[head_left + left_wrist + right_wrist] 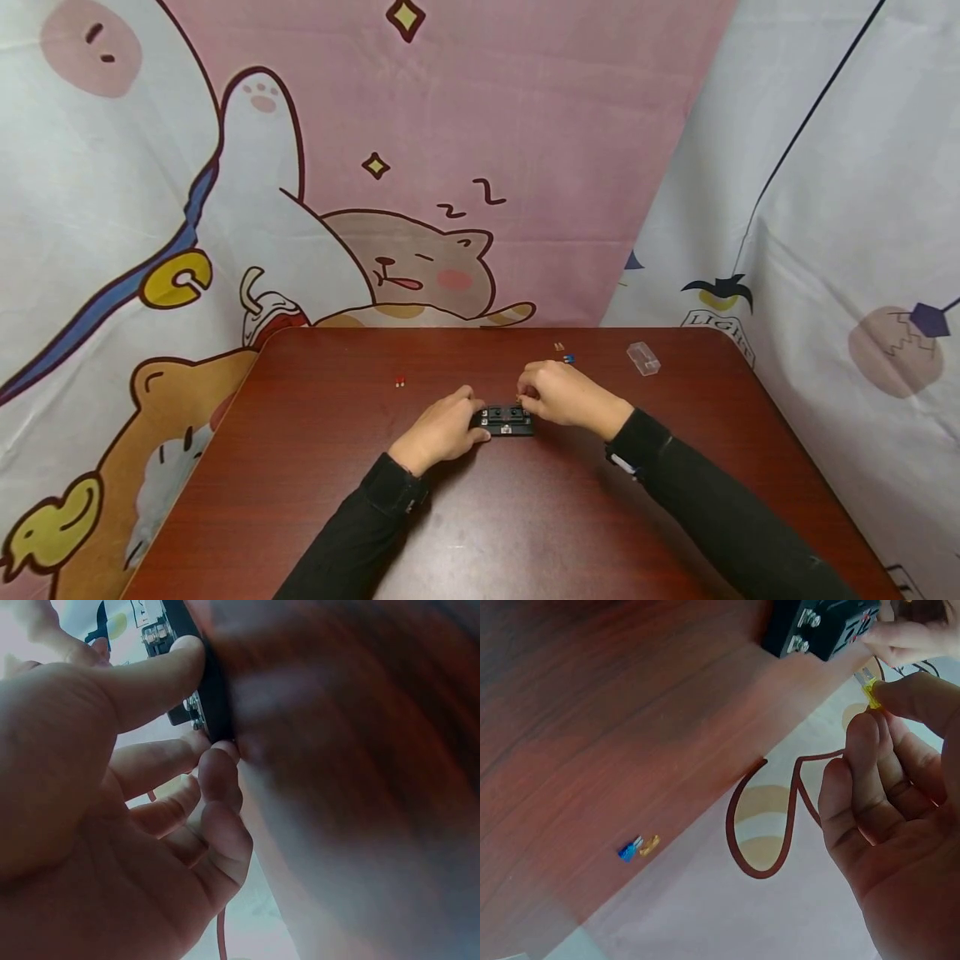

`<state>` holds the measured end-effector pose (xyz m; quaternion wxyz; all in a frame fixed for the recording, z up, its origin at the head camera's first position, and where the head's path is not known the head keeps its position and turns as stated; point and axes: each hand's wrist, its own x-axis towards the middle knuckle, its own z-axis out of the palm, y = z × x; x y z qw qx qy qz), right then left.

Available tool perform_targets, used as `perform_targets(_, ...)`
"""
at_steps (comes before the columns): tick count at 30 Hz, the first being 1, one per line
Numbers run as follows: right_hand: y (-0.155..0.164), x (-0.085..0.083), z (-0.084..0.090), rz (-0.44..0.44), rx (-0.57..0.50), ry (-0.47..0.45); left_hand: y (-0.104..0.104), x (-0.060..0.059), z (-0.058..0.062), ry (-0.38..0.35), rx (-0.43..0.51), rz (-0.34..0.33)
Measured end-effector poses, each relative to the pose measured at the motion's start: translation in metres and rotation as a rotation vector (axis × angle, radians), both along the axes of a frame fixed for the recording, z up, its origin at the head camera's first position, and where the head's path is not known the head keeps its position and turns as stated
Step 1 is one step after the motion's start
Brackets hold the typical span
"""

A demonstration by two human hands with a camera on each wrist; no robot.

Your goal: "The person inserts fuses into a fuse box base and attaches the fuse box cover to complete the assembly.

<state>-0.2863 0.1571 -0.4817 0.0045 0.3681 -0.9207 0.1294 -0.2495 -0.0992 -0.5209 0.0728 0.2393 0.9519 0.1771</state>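
A black fuse block [508, 429] with metal screw terminals lies on the brown table in the head view. My left hand [444, 425] grips its left end, thumb on the near side and fingers round the far side. Between the thumb and fingertips of my right hand [567, 395] is a small yellow blade fuse [873, 693], its metal prongs pointing away from the fingertips. That hand hovers at the block's right end, partly covering it in the head view. In the right wrist view the block [781, 628] shows with its screw terminals.
Small red fuses [400, 382] lie left of the block. Blue fuses [569, 359] and tan fuses [558, 346] sit beyond my right hand. A clear plastic box [643, 358] stands at the back right. A printed cloth [555, 167] hangs behind the table's far edge.
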Motion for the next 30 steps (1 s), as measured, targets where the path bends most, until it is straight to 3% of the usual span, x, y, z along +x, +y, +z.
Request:
perform_targets(13,-0.005,-0.002,-0.015,-0.001,0.015,-0.016,0.0,0.0,-0.001,0.006,-0.002,0.008)
perform_targets(30,-0.007,-0.002,-0.017,0.006,-0.004,-0.046,0.0,0.0,0.001,-0.002,0.014,0.01)
